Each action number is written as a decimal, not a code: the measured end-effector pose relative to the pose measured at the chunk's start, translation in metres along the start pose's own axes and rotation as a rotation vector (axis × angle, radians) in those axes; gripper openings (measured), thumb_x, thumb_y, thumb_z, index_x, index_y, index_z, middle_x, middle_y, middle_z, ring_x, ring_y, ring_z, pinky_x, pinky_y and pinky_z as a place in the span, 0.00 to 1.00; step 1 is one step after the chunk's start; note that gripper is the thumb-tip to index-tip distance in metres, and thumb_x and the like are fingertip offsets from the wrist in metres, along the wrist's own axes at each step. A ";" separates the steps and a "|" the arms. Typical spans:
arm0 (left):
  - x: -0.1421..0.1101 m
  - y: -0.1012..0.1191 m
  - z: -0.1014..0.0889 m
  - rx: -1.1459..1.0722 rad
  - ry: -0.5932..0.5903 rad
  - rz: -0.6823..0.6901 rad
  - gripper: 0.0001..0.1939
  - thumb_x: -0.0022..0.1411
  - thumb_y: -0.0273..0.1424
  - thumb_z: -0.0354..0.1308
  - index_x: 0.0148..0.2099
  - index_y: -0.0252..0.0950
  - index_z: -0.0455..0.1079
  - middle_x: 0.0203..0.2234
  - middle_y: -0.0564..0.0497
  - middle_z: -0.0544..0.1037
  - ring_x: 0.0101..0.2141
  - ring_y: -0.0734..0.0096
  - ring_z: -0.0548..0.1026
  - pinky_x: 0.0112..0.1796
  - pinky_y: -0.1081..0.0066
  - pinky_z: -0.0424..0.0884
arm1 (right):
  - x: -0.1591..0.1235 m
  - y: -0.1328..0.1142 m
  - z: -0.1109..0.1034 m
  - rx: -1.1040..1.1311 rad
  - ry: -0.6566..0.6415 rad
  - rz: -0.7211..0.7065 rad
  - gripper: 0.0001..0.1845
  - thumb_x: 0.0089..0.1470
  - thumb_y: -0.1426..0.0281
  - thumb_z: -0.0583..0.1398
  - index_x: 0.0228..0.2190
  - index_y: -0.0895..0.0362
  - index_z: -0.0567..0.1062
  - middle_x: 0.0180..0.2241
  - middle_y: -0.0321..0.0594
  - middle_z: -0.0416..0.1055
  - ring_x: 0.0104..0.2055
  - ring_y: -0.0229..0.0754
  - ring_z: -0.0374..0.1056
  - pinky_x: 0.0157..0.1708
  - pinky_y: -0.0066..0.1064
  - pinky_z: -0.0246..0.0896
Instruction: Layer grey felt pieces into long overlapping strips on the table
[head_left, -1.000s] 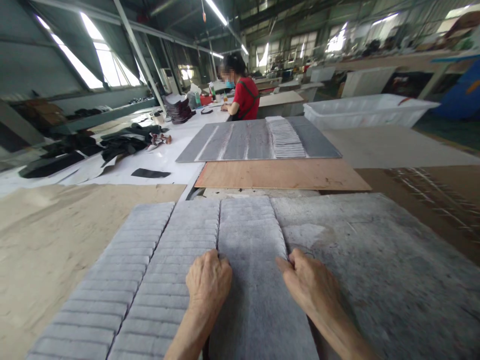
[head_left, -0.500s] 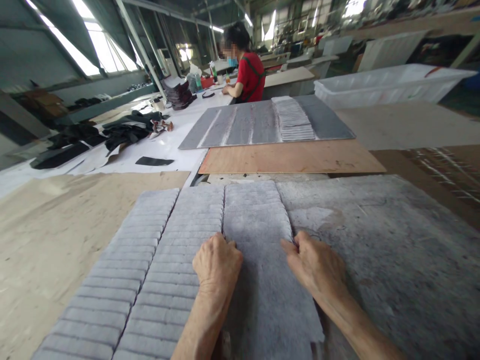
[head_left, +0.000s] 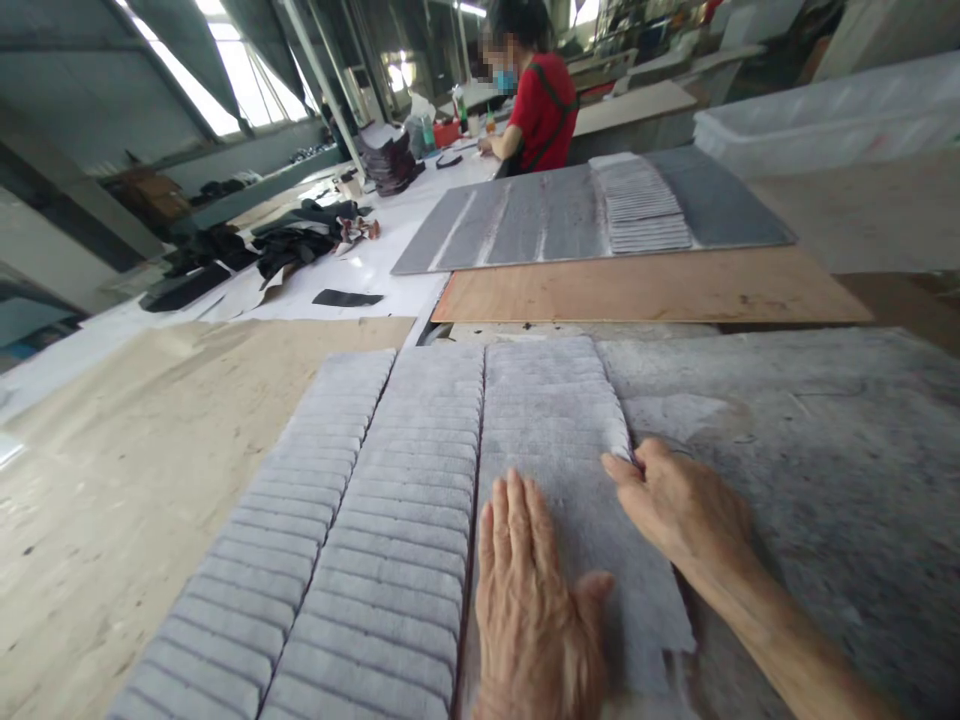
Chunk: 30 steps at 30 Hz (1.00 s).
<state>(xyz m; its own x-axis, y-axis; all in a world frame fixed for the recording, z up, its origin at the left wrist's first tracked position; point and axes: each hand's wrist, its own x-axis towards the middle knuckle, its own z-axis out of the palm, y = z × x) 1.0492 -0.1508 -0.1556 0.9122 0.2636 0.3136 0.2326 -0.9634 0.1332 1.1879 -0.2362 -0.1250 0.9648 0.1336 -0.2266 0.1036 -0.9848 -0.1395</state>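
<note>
My left hand (head_left: 529, 600) lies flat, fingers stretched out, on a grey felt-like fabric piece (head_left: 637, 580) in the right-hand row. At that row's right edge, the thumb and fingers of my right hand (head_left: 686, 500) are pinched on the fabric edge. Above my hands the same row continues as overlapping fabric pieces (head_left: 540, 390). Two more rows, a middle one (head_left: 390, 550) and a left one (head_left: 247, 560), lie alongside with their edges stepped like shingles. The fingertips of my right hand are partly hidden.
A stained grey board (head_left: 825, 480) extends to the right, brown paper (head_left: 210, 430) to the left. Beyond are a plywood sheet (head_left: 637, 290), a grey panel (head_left: 517, 225) bearing another fabric row, a white tub (head_left: 840, 120), dark scraps (head_left: 300, 240) and a seated person in red (head_left: 547, 110).
My left hand has gone from curled at the row's left edge to flat on the fabric, nearer to me. My right hand keeps its pinch at the right edge. The view has shifted.
</note>
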 end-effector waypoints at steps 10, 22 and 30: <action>0.006 -0.008 0.022 0.018 -0.003 -0.019 0.40 0.61 0.48 0.43 0.65 0.26 0.41 0.62 0.37 0.48 0.61 0.54 0.48 0.56 0.57 0.59 | -0.016 -0.002 0.007 -0.111 0.265 -0.124 0.16 0.59 0.65 0.48 0.32 0.63 0.69 0.24 0.51 0.70 0.27 0.50 0.69 0.21 0.32 0.44; 0.007 -0.016 0.042 0.190 0.150 0.095 0.43 0.58 0.48 0.47 0.65 0.23 0.41 0.60 0.32 0.54 0.58 0.48 0.57 0.49 0.56 0.66 | 0.078 0.006 -0.015 0.144 0.402 -0.491 0.10 0.50 0.70 0.60 0.37 0.59 0.70 0.37 0.42 0.72 0.43 0.41 0.66 0.42 0.29 0.58; 0.008 -0.007 0.043 0.094 0.109 -0.012 0.41 0.60 0.46 0.42 0.65 0.25 0.36 0.61 0.34 0.50 0.61 0.49 0.49 0.53 0.53 0.58 | 0.127 -0.004 -0.014 0.150 0.215 -0.645 0.13 0.54 0.64 0.58 0.39 0.60 0.70 0.40 0.41 0.68 0.44 0.42 0.64 0.44 0.41 0.61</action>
<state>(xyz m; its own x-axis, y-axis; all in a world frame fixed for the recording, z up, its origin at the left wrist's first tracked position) 1.0691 -0.1440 -0.1950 0.8682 0.2743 0.4134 0.2788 -0.9590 0.0508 1.3139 -0.2171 -0.1395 0.7498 0.6466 0.1403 0.6527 -0.6881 -0.3170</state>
